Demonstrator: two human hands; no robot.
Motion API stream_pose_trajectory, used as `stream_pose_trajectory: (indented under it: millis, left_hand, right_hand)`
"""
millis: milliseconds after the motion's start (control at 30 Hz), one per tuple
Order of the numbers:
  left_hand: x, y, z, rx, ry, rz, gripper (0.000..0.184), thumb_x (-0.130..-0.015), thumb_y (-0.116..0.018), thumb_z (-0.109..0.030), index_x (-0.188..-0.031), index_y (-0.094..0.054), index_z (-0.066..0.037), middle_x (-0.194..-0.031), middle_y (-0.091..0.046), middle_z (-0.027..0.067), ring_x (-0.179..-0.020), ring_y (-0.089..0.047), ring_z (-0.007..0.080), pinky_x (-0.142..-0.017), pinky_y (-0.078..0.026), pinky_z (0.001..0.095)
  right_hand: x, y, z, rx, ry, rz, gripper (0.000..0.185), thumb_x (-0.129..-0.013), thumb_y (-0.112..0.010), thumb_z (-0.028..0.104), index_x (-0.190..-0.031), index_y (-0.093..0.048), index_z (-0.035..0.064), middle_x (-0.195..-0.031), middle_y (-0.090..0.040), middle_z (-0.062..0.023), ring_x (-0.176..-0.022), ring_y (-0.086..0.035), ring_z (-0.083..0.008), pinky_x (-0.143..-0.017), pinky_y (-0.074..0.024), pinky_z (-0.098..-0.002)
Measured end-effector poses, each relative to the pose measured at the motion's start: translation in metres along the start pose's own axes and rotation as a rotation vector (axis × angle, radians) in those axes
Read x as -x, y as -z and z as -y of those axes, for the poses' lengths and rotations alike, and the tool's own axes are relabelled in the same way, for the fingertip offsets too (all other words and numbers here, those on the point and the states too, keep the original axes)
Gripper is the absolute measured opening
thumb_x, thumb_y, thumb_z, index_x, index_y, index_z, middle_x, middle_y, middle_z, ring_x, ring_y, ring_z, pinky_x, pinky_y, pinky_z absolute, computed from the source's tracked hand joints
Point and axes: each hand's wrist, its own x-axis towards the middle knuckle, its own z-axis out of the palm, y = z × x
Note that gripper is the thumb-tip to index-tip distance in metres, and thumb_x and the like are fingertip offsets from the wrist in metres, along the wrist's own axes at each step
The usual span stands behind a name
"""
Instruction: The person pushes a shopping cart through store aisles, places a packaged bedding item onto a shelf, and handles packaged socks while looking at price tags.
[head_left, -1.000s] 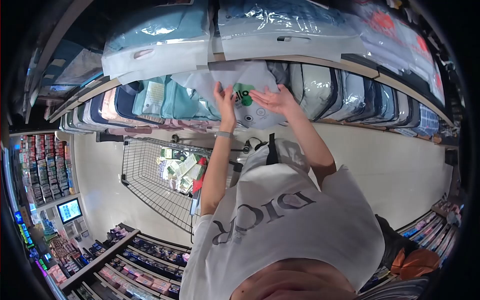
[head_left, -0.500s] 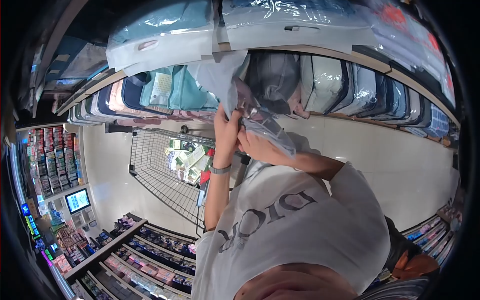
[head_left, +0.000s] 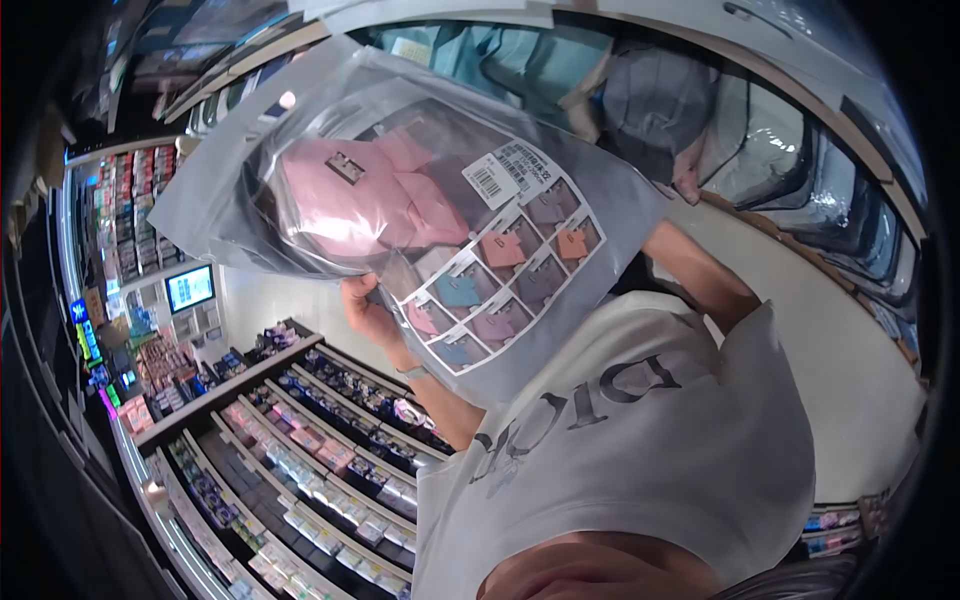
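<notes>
A large clear plastic package [head_left: 330, 215] fills the middle of the view, tilted up toward me. Pink folded fabric, or a picture of it, shows through the film. Beside that are a white barcode label [head_left: 492, 178] and a printed sheet [head_left: 508, 250] with a grid of small coloured pictures. My left hand [head_left: 370, 312] grips the package's lower left edge, thumb on the near side. From the right, my right forearm [head_left: 695, 268] reaches to the package's right edge; the hand itself is hidden behind it.
Shelves ahead hold plastic-wrapped bundles, among them teal packs [head_left: 540, 65] and a grey pack [head_left: 655, 100]. A display rack [head_left: 300, 430] with rows of small packaged goods stands at lower left. A lit screen [head_left: 190, 288] and hanging goods [head_left: 130, 205] are at far left.
The package has come away from the shelf and been raised and spread flat in front of me. My left hand moved left and the right hand went behind the package. The shopping cart is now hidden.
</notes>
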Motion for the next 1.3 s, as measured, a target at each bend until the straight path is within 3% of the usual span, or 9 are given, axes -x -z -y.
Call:
stream_pose_trajectory:
  millis: [300, 433, 467, 567, 667, 700, 800, 1167, 1300]
  left_hand:
    - [0.004, 0.033, -0.018, 0.112, -0.031, 0.016, 0.007, -0.081, -0.056, -0.006, -0.075, -0.056, -0.004, -0.078, -0.061, 0.0040, -0.071, -0.061, 0.0153, -0.073, -0.051, 0.0283]
    - [0.009, 0.042, -0.007, -0.017, -0.342, -0.069, 0.011, -0.084, -0.059, -0.003, -0.077, -0.065, 0.004, -0.079, -0.070, 0.0131, -0.063, -0.066, 0.0143, -0.055, -0.055, 0.0251]
    - [0.018, 0.034, -0.011, -0.042, -0.275, -0.179, 0.012, -0.081, -0.054, 0.001, -0.071, -0.053, -0.004, -0.073, -0.059, 0.0019, -0.065, -0.055, 0.0101, -0.066, -0.047, 0.0236]
    - [0.037, 0.040, -0.014, -0.207, -0.436, -0.043, 0.010, -0.078, -0.054, 0.005, -0.072, -0.056, -0.003, -0.073, -0.061, 0.0032, -0.062, -0.055, 0.0104, -0.060, -0.046, 0.0229]
    - [0.057, 0.033, 0.002, -0.325, -0.609, -0.140, 0.012, -0.070, -0.052, 0.006, -0.075, -0.061, 0.000, -0.074, -0.064, 0.0064, -0.062, -0.061, 0.0127, -0.056, -0.049, 0.0226]
    - [0.067, 0.034, 0.000, -0.140, -0.357, -0.148, 0.011, -0.070, -0.050, 0.002, -0.074, -0.060, 0.000, -0.073, -0.064, 0.0068, -0.061, -0.061, 0.0141, -0.055, -0.050, 0.0231]
    - [0.084, 0.029, 0.007, -0.097, -0.149, -0.156, 0.011, -0.072, -0.051, -0.002, -0.076, -0.061, 0.000, -0.076, -0.065, 0.0073, -0.065, -0.062, 0.0153, -0.059, -0.050, 0.0247]
    - [0.016, -0.008, 0.007, -0.085, -0.102, 0.102, 0.020, -0.080, -0.056, -0.017, -0.086, -0.065, -0.001, -0.087, -0.067, 0.0091, -0.078, -0.062, 0.0197, -0.071, -0.050, 0.0307]
    - [-0.018, -0.036, -0.009, -0.100, -0.127, 0.314, 0.024, -0.083, -0.058, -0.023, -0.090, -0.067, -0.001, -0.091, -0.068, 0.0098, -0.083, -0.062, 0.0213, -0.075, -0.050, 0.0329]
  right_hand:
    - [-0.013, 0.034, 0.000, -0.287, -0.172, 0.091, 0.038, -0.100, -0.054, 0.034, -0.109, -0.056, -0.0031, -0.096, -0.065, -0.0124, -0.091, -0.062, -0.0246, -0.081, -0.0486, -0.0381]
    - [-0.017, 0.043, 0.001, -0.348, -0.195, 0.108, 0.039, -0.100, -0.056, 0.034, -0.113, -0.056, -0.0035, -0.100, -0.065, -0.0129, -0.094, -0.061, -0.0237, -0.083, -0.0488, -0.0374]
    - [-0.017, 0.043, 0.001, -0.362, -0.197, 0.109, 0.040, -0.100, -0.057, 0.034, -0.114, -0.056, -0.0036, -0.100, -0.065, -0.0130, -0.094, -0.061, -0.0234, -0.083, -0.0488, -0.0372]
    - [-0.018, 0.047, 0.001, -0.396, -0.205, 0.104, 0.042, -0.099, -0.058, 0.034, -0.116, -0.055, -0.0038, -0.103, -0.065, -0.0133, -0.097, -0.061, -0.0227, -0.084, -0.0489, -0.0367]
    - [-0.018, 0.052, 0.001, -0.435, -0.201, 0.089, 0.043, -0.099, -0.060, 0.034, -0.119, -0.055, -0.0041, -0.105, -0.065, -0.0137, -0.099, -0.061, -0.0220, -0.086, -0.0491, -0.0362]
    - [-0.019, 0.055, 0.001, -0.453, -0.188, 0.084, 0.044, -0.099, -0.060, 0.034, -0.120, -0.055, -0.0042, -0.106, -0.065, -0.0138, -0.100, -0.061, -0.0217, -0.086, -0.0491, -0.0361]
    - [-0.018, 0.063, 0.002, -0.496, -0.184, 0.067, 0.046, -0.098, -0.062, 0.034, -0.123, -0.055, -0.0045, -0.108, -0.065, -0.0141, -0.102, -0.061, -0.0210, -0.087, -0.0492, -0.0356]
    - [0.037, 0.103, 0.089, -1.089, 0.130, 0.067, 0.055, -0.097, -0.068, 0.035, -0.132, -0.054, -0.0055, -0.117, -0.065, -0.0154, -0.110, -0.060, -0.0184, -0.092, -0.0497, -0.0337]
    - [0.043, 0.111, 0.128, -0.868, 0.136, -0.052, 0.061, -0.094, -0.073, 0.032, -0.138, -0.052, -0.0042, -0.124, -0.064, -0.0139, -0.115, -0.059, -0.0163, -0.096, -0.0487, -0.0317]
